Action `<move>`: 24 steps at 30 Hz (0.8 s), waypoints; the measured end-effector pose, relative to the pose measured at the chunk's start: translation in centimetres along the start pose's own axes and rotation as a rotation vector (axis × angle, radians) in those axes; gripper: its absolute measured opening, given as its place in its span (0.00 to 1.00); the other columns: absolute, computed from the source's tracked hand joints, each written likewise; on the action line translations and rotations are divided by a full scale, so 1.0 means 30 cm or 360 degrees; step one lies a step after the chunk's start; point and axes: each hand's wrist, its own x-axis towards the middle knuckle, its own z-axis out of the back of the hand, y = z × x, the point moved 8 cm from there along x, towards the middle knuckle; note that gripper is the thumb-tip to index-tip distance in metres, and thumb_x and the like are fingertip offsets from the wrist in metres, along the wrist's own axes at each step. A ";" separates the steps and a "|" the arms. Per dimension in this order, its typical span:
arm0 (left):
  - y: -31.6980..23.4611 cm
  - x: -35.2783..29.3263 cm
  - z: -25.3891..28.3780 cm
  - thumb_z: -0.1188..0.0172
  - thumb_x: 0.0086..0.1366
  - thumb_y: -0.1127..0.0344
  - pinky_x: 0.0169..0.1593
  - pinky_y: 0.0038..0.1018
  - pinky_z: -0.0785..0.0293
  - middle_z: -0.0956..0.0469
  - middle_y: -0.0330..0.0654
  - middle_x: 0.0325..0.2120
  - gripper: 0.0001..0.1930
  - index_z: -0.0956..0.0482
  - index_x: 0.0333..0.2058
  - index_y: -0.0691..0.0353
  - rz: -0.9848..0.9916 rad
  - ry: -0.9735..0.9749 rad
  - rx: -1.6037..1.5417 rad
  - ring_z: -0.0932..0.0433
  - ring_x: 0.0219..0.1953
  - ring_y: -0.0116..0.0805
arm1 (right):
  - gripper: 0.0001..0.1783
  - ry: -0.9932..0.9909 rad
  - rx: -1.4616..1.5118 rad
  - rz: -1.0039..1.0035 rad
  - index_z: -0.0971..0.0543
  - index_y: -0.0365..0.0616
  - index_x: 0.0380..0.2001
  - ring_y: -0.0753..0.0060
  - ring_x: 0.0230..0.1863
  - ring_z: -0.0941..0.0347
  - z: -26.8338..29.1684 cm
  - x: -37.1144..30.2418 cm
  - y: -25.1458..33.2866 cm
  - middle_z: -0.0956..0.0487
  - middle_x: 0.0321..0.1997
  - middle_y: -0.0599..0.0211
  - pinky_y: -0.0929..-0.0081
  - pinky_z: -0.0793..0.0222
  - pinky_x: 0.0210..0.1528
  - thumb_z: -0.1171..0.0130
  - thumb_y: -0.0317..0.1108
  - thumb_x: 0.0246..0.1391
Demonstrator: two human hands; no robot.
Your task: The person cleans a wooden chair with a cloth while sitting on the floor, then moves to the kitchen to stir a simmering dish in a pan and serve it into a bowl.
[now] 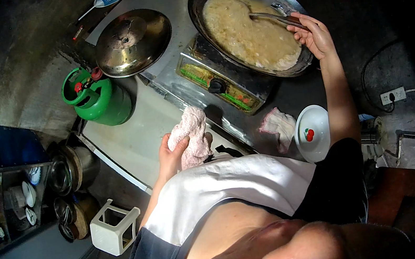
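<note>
A large dark wok on the stove holds pale brown, bubbly food. My right hand is closed around the dark handle of a long-handled metal cooking utensil at the wok's right side. The utensil's head is sunk in the food, so its shape is hidden. Down by my apron, my left hand grips a bunched pale pink cloth, fingers partly hidden behind it. The single-burner gas stove has a black knob on its front.
A domed metal lid lies on the counter left of the wok. Beyond the pale counter stands a green gas cylinder. A white bowl and a crumpled cloth lie at the near right. A plastic stool stands at lower left.
</note>
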 end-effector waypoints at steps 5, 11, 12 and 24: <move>-0.004 0.003 -0.022 0.38 0.56 0.69 0.41 0.27 0.28 0.24 0.44 0.35 0.17 0.34 0.42 0.65 0.0041 0.0026 0.0022 0.24 0.36 0.31 | 0.21 0.0045 0.0250 -0.0138 0.31 0.38 0.51 0.84 0.23 0.32 0.012 -0.018 -0.043 0.21 0.34 0.61 0.90 0.40 0.21 0.53 0.38 0.57; 0.015 0.021 -0.026 0.38 0.56 0.70 0.41 0.27 0.28 0.25 0.44 0.35 0.18 0.34 0.42 0.66 0.0039 0.0062 0.0054 0.24 0.36 0.32 | 0.22 0.0019 0.0326 -0.0181 0.31 0.37 0.51 0.87 0.22 0.37 -0.002 -0.104 -0.032 0.21 0.34 0.62 0.91 0.46 0.19 0.54 0.39 0.58; 0.012 0.018 -0.032 0.38 0.56 0.70 0.41 0.27 0.28 0.25 0.44 0.35 0.18 0.34 0.42 0.66 0.0051 0.0065 0.0046 0.24 0.36 0.32 | 0.22 0.0009 0.0306 -0.0166 0.31 0.37 0.51 0.87 0.22 0.38 0.000 -0.119 -0.028 0.21 0.34 0.62 0.92 0.47 0.19 0.55 0.40 0.58; 0.007 0.000 -0.088 0.38 0.56 0.70 0.39 0.27 0.27 0.24 0.44 0.34 0.17 0.34 0.41 0.65 0.0109 0.0094 -0.0001 0.24 0.35 0.31 | 0.23 -0.0001 0.0067 0.0043 0.31 0.33 0.49 0.85 0.16 0.40 0.040 -0.275 0.018 0.22 0.30 0.56 0.90 0.50 0.16 0.58 0.40 0.56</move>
